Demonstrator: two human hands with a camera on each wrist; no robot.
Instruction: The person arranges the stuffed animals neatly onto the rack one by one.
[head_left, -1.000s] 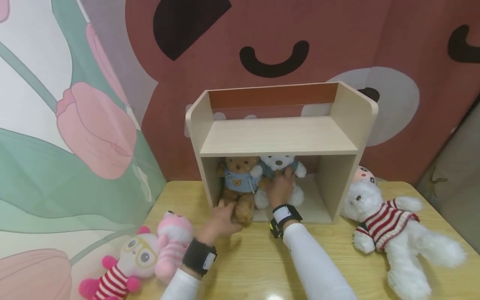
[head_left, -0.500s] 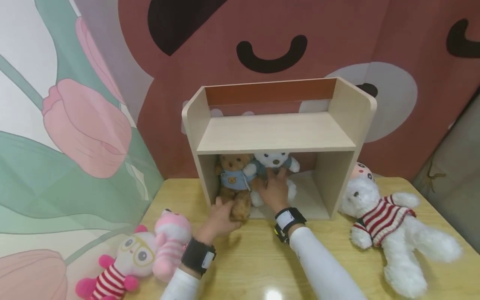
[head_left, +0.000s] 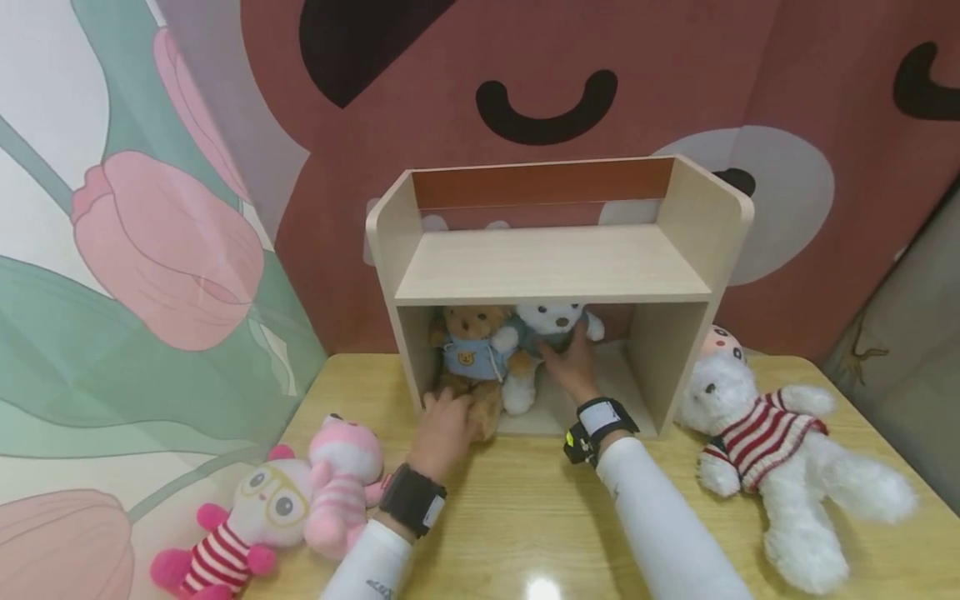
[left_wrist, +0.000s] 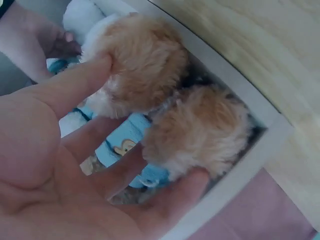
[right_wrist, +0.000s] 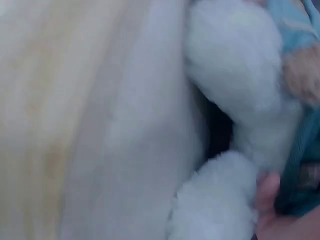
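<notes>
Head view: left hand (head_left: 444,427) fingers straight against fuzzy brown bear (head_left: 468,367); right hand (head_left: 573,365) pinching fluffy white bear (head_left: 542,340).

Setting: a pale wooden table (head_left: 525,533) against printed fabric backdrops
A maroon cartoon-face backdrop (head_left: 675,92) hangs behind the table's far edge; a tulip-print panel (head_left: 135,250) in pink, green and white stands along its left edge; overhead light glints near the front edge

Brown bear (head_left: 471,367) in blue shirt, white bear (head_left: 542,342) in teal, pale wood shelf (head_left: 555,265).
</notes>
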